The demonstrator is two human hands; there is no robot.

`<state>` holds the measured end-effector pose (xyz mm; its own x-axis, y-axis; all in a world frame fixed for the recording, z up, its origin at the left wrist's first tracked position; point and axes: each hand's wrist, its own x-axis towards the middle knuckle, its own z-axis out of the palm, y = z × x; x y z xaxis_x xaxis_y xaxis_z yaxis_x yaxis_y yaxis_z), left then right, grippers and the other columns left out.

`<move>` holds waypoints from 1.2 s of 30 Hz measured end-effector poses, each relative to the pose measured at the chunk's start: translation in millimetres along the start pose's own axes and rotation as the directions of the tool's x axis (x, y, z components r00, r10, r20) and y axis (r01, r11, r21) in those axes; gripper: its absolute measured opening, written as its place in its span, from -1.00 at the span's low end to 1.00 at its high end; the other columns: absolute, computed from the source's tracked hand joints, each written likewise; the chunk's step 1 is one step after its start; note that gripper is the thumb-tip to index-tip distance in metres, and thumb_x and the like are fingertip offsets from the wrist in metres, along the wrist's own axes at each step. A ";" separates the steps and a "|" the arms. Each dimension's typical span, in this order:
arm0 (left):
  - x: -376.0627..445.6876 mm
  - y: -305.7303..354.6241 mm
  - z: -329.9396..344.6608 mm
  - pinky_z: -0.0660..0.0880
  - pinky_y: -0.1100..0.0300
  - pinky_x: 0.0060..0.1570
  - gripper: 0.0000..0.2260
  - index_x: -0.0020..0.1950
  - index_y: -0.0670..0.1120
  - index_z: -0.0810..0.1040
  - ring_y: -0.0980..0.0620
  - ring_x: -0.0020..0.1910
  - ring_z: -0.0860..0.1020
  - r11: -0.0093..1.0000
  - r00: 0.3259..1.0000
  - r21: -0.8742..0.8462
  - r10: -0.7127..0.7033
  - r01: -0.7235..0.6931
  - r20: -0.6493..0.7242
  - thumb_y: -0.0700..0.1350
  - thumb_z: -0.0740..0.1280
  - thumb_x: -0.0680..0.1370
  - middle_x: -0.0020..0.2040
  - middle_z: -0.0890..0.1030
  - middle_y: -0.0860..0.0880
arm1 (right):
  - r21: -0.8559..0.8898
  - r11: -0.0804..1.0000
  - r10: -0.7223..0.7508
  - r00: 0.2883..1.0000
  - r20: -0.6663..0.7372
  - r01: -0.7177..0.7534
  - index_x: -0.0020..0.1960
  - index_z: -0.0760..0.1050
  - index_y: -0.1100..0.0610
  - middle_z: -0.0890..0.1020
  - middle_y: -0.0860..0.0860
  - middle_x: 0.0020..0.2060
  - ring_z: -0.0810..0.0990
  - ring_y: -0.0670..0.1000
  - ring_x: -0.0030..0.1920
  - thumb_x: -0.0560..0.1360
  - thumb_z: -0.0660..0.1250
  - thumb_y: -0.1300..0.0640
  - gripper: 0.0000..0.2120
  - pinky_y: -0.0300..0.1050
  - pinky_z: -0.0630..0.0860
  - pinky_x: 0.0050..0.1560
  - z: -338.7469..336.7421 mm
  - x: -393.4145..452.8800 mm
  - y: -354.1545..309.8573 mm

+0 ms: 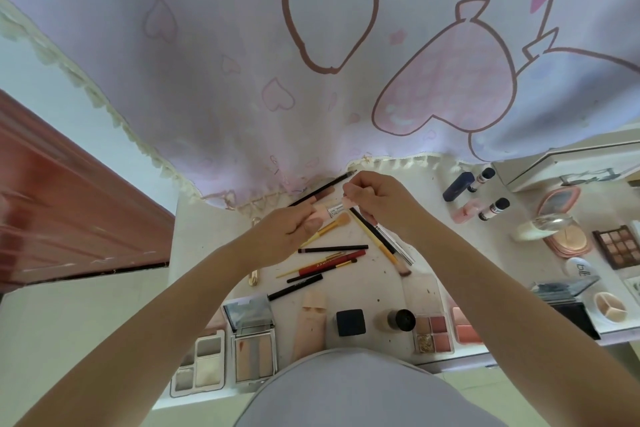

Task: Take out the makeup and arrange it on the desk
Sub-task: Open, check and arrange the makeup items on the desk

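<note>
Over the white desk (353, 288), my left hand (284, 236) and my right hand (375, 196) meet at the back. Together they hold a small pink makeup brush with a silver ferrule (332, 210); my left fingers grip its pink end, my right fingers pinch the other end. A long black pencil (322, 189) pokes out behind the hands. Loose pencils and gold-handled brushes (329, 262) lie scattered below the hands. Several palettes (252, 343), a beige tube (311, 326) and a black compact (350, 322) line the front edge.
A pink cartoon curtain (311, 62) hangs down to the desk's back edge. Small bottles (479, 196), an eyeshadow palette (618, 246), compacts and a glass dome (550, 222) crowd the right side. A red-brown door (69, 204) stands at left.
</note>
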<state>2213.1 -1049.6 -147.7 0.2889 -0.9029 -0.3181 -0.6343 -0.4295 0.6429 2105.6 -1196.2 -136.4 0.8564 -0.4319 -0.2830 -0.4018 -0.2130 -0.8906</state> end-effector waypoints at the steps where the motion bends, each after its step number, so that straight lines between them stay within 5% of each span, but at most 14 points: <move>1: 1.2 -0.6 0.6 0.30 0.39 -0.32 -0.81 -0.15 -0.06 0.38 0.14 -0.34 0.36 1.000 1.000 0.016 0.003 -0.003 0.001 -0.07 0.09 0.62 -0.32 0.37 0.08 | -0.044 0.999 -0.021 1.000 0.003 0.021 -0.29 0.39 0.03 0.33 -0.07 -0.50 0.35 -0.22 -0.60 0.54 0.21 0.15 -0.78 -0.37 0.29 -0.41 1.5 0.6 -1.2; 4: 4.1 -3.7 4.7 0.34 0.30 -0.18 -0.81 -0.04 -0.18 0.47 0.03 -0.21 0.42 0.997 1.000 0.076 0.016 -0.015 -0.018 -0.08 0.16 0.60 -0.22 0.44 -0.02 | -0.102 0.992 -0.073 0.997 -0.014 0.071 -0.22 0.42 0.06 0.32 -0.11 -0.50 0.38 -0.28 -0.56 0.49 0.29 0.15 -0.88 -0.48 0.30 -0.48 5.3 1.7 -1.8; 7: 2.4 -7.3 9.9 0.40 0.27 -0.11 -0.82 0.13 -0.09 0.49 0.07 -0.18 0.47 0.999 0.999 0.032 -0.010 0.011 -0.043 -0.08 0.23 0.57 -0.25 0.44 0.17 | -0.141 0.986 -0.086 0.996 0.008 0.086 -0.20 0.42 0.03 0.37 -0.13 -0.45 0.39 -0.27 -0.51 0.47 0.32 0.16 -0.89 -0.51 0.31 -0.45 12.0 3.1 0.2; 10: 0.1 -13.8 14.4 0.36 0.38 -0.17 -0.77 0.20 -0.09 0.50 0.22 -0.25 0.44 0.997 0.997 -0.033 -0.065 0.063 -0.048 -0.11 0.27 0.55 -0.20 0.50 0.16 | -0.157 0.984 -0.069 0.994 0.082 0.082 -0.22 0.37 -0.07 0.39 -0.10 -0.43 0.37 -0.16 -0.44 0.48 0.30 0.15 -0.82 -0.38 0.34 -0.34 19.3 3.9 1.0; 14: -1.9 -28.1 16.5 0.41 0.27 0.10 -0.74 0.23 -0.06 0.50 0.08 0.04 0.54 0.978 0.980 -0.120 -0.182 0.172 -0.076 -0.14 0.30 0.54 0.05 0.60 0.00 | -0.140 0.989 -0.029 0.994 0.108 0.044 -0.08 0.37 -0.05 0.47 0.05 -0.36 0.45 -0.08 -0.39 0.54 0.20 0.10 -0.94 -0.21 0.46 -0.18 20.7 4.6 5.4; 24: -3.2 -58.7 18.8 0.26 0.26 -0.03 -0.73 0.24 -0.09 0.52 0.04 -0.03 0.44 0.917 0.883 -0.121 -0.398 0.379 -0.249 -0.11 0.28 0.54 0.11 0.56 -0.10 | -0.214 0.961 0.195 0.977 0.083 -0.174 -0.03 0.45 0.10 0.51 -0.04 -0.30 0.51 -0.03 -0.25 0.54 0.19 0.07 -0.88 -0.16 0.50 -0.06 9.6 8.5 45.4; 28: 1.8 -50.5 26.5 0.40 0.19 0.01 -0.72 0.26 -0.08 0.48 -0.05 0.02 0.55 0.925 0.905 -0.114 -0.379 0.364 -0.191 -0.11 0.25 0.56 0.11 0.57 -0.08 | -0.306 0.936 0.210 0.974 0.085 -0.175 0.14 0.44 0.10 0.51 -0.04 -0.15 0.49 -0.05 -0.12 0.50 0.28 0.08 -0.77 -0.39 0.38 -0.17 4.6 4.4 52.9; 31: 12.2 -36.3 35.7 0.48 0.14 0.05 -0.72 0.26 -0.09 0.47 -0.04 -0.05 0.57 0.946 0.935 -0.093 -0.321 0.309 -0.154 -0.11 0.25 0.56 0.07 0.61 -0.10 | -0.175 0.967 0.207 0.973 0.099 -0.188 0.24 0.39 0.08 0.52 -0.07 -0.06 0.51 -0.07 -0.04 0.46 0.35 0.13 -0.63 -0.32 0.43 -0.05 3.8 1.7 49.2; 36: 36.2 -4.3 47.3 0.25 0.27 -0.28 -0.79 0.12 -0.19 0.53 0.08 -0.19 0.39 0.987 0.988 0.076 -0.133 0.139 -0.077 -0.12 0.25 0.55 -0.15 0.48 -0.01 | 0.060 0.977 0.202 0.976 0.076 -0.207 0.13 0.37 -0.07 0.53 -0.09 -0.07 0.55 -0.12 -0.14 0.39 0.41 0.27 -0.57 -0.33 0.51 -0.10 -6.1 -7.1 52.3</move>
<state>2192.3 -1079.7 -194.9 0.4252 -0.8362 -0.3464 -0.6409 -0.5484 0.5371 2076.6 -1209.6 -178.8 0.7798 -0.3977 -0.4834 -0.5498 -0.0658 -0.8327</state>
